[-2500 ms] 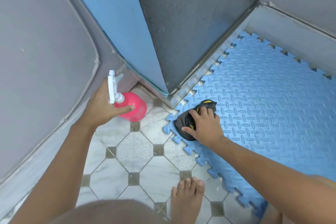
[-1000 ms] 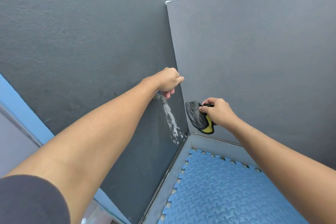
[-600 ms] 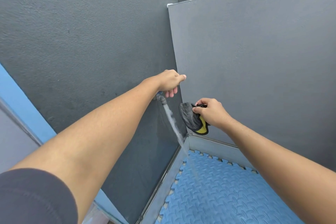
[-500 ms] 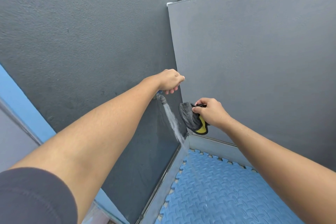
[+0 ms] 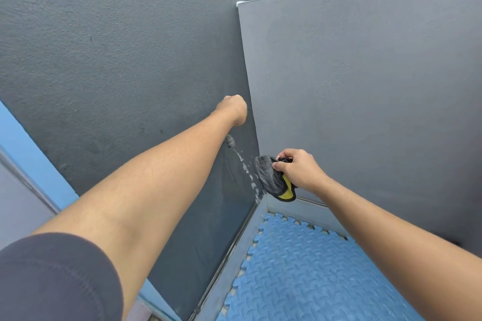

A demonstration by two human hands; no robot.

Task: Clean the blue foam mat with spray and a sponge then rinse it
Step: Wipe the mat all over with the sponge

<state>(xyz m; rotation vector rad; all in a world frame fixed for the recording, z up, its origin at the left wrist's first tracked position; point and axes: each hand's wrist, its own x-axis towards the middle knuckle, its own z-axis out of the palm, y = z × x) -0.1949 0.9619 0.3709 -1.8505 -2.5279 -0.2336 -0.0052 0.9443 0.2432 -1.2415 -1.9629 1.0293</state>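
Observation:
The blue foam mat (image 5: 313,276) lies in a grey-rimmed floor basin at the lower right. My right hand (image 5: 300,169) grips a grey and yellow sponge (image 5: 271,177) just right of a broken stream of water (image 5: 246,172). The water falls from a grey tap spout (image 5: 230,141) on the dark wall. My left hand (image 5: 233,109) is a closed fist above the spout, on the tap's handle, which the hand hides. The spray bottle is out of view.
Dark grey walls (image 5: 365,86) meet in a corner behind the tap. A grey metal rim (image 5: 234,253) runs along the basin's left side. A blue strip of wall (image 5: 31,161) shows at the left.
The steady stream has thinned to scattered drops. My left hand has turned on the tap, its fingers now tucked. My right hand still holds the sponge beside the water.

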